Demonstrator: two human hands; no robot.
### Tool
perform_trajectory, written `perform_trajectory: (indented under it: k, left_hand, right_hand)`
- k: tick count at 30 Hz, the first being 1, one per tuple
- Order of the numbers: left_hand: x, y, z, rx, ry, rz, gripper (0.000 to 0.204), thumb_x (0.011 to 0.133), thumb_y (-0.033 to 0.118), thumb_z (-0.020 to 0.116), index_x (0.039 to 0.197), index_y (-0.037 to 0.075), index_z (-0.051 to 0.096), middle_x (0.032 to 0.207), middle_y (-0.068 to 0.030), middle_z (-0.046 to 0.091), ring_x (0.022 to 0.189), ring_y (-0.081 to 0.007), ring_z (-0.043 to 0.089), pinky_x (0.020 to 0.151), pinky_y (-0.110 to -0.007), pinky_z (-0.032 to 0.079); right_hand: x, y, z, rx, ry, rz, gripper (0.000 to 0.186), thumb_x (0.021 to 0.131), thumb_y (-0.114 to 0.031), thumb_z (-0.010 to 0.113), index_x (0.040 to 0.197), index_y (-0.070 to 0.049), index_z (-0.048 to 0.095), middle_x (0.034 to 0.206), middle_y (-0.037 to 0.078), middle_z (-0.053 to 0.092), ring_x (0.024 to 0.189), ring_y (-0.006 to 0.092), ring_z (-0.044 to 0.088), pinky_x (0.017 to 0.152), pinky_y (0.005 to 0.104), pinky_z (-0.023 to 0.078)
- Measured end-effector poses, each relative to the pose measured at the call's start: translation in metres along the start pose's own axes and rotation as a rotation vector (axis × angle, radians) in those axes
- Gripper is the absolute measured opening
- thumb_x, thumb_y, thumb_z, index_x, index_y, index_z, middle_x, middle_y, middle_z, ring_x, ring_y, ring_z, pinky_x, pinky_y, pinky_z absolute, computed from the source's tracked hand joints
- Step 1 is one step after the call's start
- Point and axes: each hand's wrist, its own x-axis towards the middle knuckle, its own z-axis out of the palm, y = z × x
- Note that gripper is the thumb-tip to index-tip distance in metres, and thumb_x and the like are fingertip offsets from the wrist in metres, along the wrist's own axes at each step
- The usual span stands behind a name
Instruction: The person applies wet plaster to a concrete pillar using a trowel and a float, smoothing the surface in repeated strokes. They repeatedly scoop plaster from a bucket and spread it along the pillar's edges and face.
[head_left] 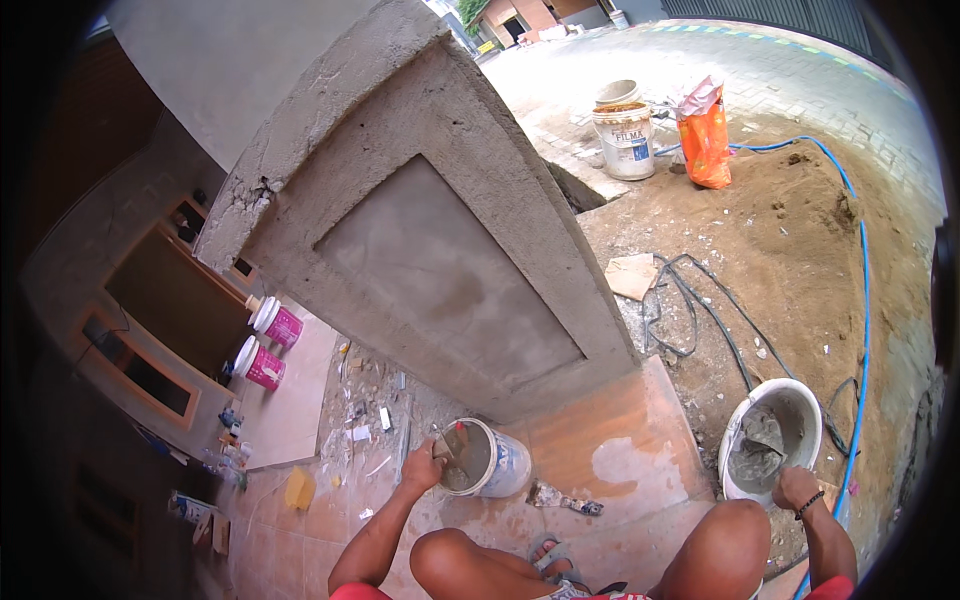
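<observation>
My left hand (423, 462) grips a flat tool (449, 448) at the rim of a white bucket (508, 463) holding grey watery material, at lower centre. My right hand (795, 488) is closed on a trowel (763, 440) dipped in grey mortar inside another white bucket (731, 478) at lower right. A dirty scraper (570, 503) lies on the tiles between the buckets. Above them stands a concrete pillar (420, 270) with a recessed smooth grey panel.
Pink buckets (264, 368) and rubble (375, 420) lie left. At right are a sand pile (800, 220), a blue hose (863, 320), a black cable (690, 300) and a tile piece (630, 275). Farther back stand white buckets (628, 150) and an orange sack (705, 150).
</observation>
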Motion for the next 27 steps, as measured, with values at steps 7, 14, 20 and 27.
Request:
perform_trajectory:
  k: [7,14,20,27]
  left_hand:
    - [0.004,-0.033,0.008,-1.241,-0.115,-0.407,0.052,0.086,-0.018,0.045,0.132,0.003,0.034,0.106,-0.0242,0.063,0.094,-0.0372,0.069,0.063,-0.042,0.064]
    - [-0.009,-0.057,0.011,-1.64,-0.195,-0.476,0.012,0.098,0.009,0.053,0.109,0.008,0.055,0.093,-0.0138,0.065,0.07,-0.0207,0.066,0.043,-0.028,0.047]
    - [-0.021,-0.044,-0.008,-0.881,-0.04,-0.338,0.014,0.099,0.022,0.06,0.094,0.009,0.06,0.065,-0.0023,0.059,0.046,-0.0102,0.051,0.039,-0.025,0.037]
    - [-0.03,0.006,-0.037,-0.75,-0.11,-0.161,0.06,0.095,0.006,0.062,0.15,0.014,0.041,0.075,-0.0014,0.058,0.056,-0.0084,0.05,0.049,-0.024,0.039]
  right_hand:
    - [0.005,0.002,-0.005,-0.035,-0.02,-0.097,0.024,0.076,-0.017,0.058,0.085,0.005,0.062,0.078,0.031,0.065,0.077,0.0466,0.067,0.072,0.0528,0.055]
    - [-0.003,0.005,0.001,0.021,-0.002,-0.071,0.025,0.077,-0.016,0.056,0.087,0.006,0.061,0.079,0.033,0.064,0.079,0.0481,0.066,0.072,0.0537,0.055]
    - [-0.015,-0.026,-0.023,0.028,-0.053,0.019,0.026,0.078,-0.017,0.056,0.09,0.005,0.061,0.081,0.034,0.065,0.08,0.049,0.066,0.075,0.0544,0.054]
    - [-0.009,-0.008,-0.024,0.057,-0.139,0.016,0.032,0.084,-0.024,0.056,0.096,0.005,0.059,0.078,0.033,0.064,0.079,0.0489,0.066,0.074,0.055,0.053]
